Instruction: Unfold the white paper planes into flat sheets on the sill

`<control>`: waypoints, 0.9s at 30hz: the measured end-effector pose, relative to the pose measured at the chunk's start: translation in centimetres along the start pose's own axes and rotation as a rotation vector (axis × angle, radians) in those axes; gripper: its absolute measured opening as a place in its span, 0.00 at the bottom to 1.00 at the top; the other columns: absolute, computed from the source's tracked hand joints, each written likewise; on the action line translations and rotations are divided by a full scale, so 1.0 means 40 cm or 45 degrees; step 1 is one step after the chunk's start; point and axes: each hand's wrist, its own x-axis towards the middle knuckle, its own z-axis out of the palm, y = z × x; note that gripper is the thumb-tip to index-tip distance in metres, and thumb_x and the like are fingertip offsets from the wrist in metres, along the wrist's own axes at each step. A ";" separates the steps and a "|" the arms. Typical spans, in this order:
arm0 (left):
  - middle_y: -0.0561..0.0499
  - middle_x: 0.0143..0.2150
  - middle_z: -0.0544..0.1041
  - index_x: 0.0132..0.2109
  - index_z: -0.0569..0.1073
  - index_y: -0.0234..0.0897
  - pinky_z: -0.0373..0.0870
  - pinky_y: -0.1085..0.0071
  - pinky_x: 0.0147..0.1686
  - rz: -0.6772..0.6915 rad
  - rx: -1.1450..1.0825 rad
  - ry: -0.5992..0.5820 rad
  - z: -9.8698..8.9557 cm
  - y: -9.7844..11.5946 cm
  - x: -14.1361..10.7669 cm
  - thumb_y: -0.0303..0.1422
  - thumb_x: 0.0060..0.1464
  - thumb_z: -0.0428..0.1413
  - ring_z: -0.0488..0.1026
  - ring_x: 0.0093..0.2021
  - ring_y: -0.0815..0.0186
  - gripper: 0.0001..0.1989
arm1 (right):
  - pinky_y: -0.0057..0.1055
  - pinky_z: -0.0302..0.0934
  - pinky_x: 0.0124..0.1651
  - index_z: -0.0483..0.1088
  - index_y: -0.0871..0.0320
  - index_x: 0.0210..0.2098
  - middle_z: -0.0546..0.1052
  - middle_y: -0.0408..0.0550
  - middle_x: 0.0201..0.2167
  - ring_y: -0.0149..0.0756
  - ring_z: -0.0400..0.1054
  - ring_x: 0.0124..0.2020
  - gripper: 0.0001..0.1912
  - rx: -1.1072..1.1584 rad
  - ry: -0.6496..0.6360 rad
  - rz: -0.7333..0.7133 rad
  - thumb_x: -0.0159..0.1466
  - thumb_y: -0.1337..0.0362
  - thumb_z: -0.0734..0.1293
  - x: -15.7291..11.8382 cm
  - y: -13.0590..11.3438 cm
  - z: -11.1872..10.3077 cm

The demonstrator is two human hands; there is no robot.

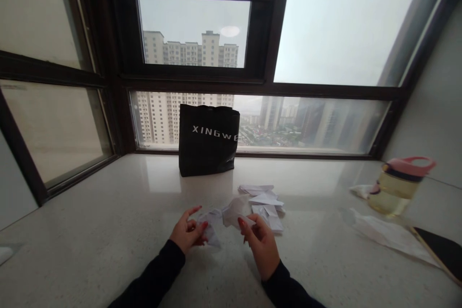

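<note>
A thin, see-through whitish sheet (236, 209), gathered narrow in its middle, stretches between my two hands above the counter. Whether it is plastic or tissue I cannot tell. My left hand (189, 231) has its thumb and fingers around the left end, which hangs down loosely. At the other end, my right hand (262, 240) pinches the wider part between thumb and fingers. Just beyond the right hand lies a loose pile of folded white papers (269, 204), partly covered by that hand and the sheet.
A black bag (208, 149) with white lettering stands by the window. On the right are a yellowish bottle with a pink lid (395, 190), a crumpled white wrapper (386, 233) and a dark phone (438, 250). The pale counter (108, 231) runs up to the window frame.
</note>
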 end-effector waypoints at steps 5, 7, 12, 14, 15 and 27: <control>0.51 0.25 0.72 0.35 0.59 0.35 0.67 0.72 0.22 -0.129 -0.173 -0.148 0.034 -0.034 -0.026 0.48 0.31 0.58 0.72 0.25 0.63 0.28 | 0.24 0.49 0.20 0.61 0.59 0.22 0.59 0.37 0.14 0.28 0.54 0.17 0.13 -0.257 -0.144 -0.073 0.55 0.55 0.60 -0.014 0.002 0.013; 0.49 0.26 0.73 0.37 0.57 0.36 0.67 0.70 0.24 -0.150 -0.239 -0.216 0.032 -0.029 -0.039 0.47 0.31 0.59 0.73 0.27 0.60 0.29 | 0.24 0.49 0.21 0.61 0.59 0.20 0.61 0.38 0.15 0.28 0.55 0.18 0.13 -0.368 -0.178 -0.094 0.55 0.56 0.60 -0.016 0.009 0.018; 0.46 0.30 0.74 0.47 0.54 0.37 0.67 0.65 0.31 -0.103 -0.320 -0.281 0.038 -0.029 -0.055 0.43 0.35 0.59 0.71 0.36 0.56 0.33 | 0.28 0.52 0.29 0.63 0.59 0.19 0.64 0.43 0.19 0.33 0.58 0.25 0.13 -0.618 -0.063 -0.250 0.55 0.57 0.60 -0.010 0.013 0.011; 0.45 0.32 0.74 0.48 0.55 0.37 0.66 0.64 0.34 -0.085 -0.356 -0.283 0.040 -0.036 -0.057 0.42 0.35 0.60 0.70 0.39 0.55 0.34 | 0.29 0.51 0.31 0.64 0.58 0.20 0.65 0.43 0.20 0.34 0.58 0.26 0.13 -0.667 -0.049 -0.292 0.55 0.58 0.61 -0.009 0.010 0.008; 0.45 0.34 0.74 0.48 0.56 0.37 0.65 0.63 0.35 -0.080 -0.380 -0.286 0.041 -0.039 -0.057 0.41 0.35 0.60 0.69 0.40 0.55 0.33 | 0.29 0.51 0.31 0.64 0.58 0.20 0.65 0.43 0.20 0.34 0.58 0.26 0.12 -0.684 -0.045 -0.305 0.55 0.58 0.61 -0.009 0.008 0.007; 0.48 0.30 0.75 0.36 0.56 0.38 0.66 0.64 0.34 -0.089 -0.292 -0.216 0.058 -0.029 -0.068 0.45 0.37 0.57 0.72 0.35 0.59 0.24 | 0.30 0.53 0.31 0.63 0.58 0.20 0.65 0.44 0.21 0.34 0.59 0.26 0.12 -0.564 -0.044 -0.241 0.52 0.57 0.63 -0.014 0.016 0.018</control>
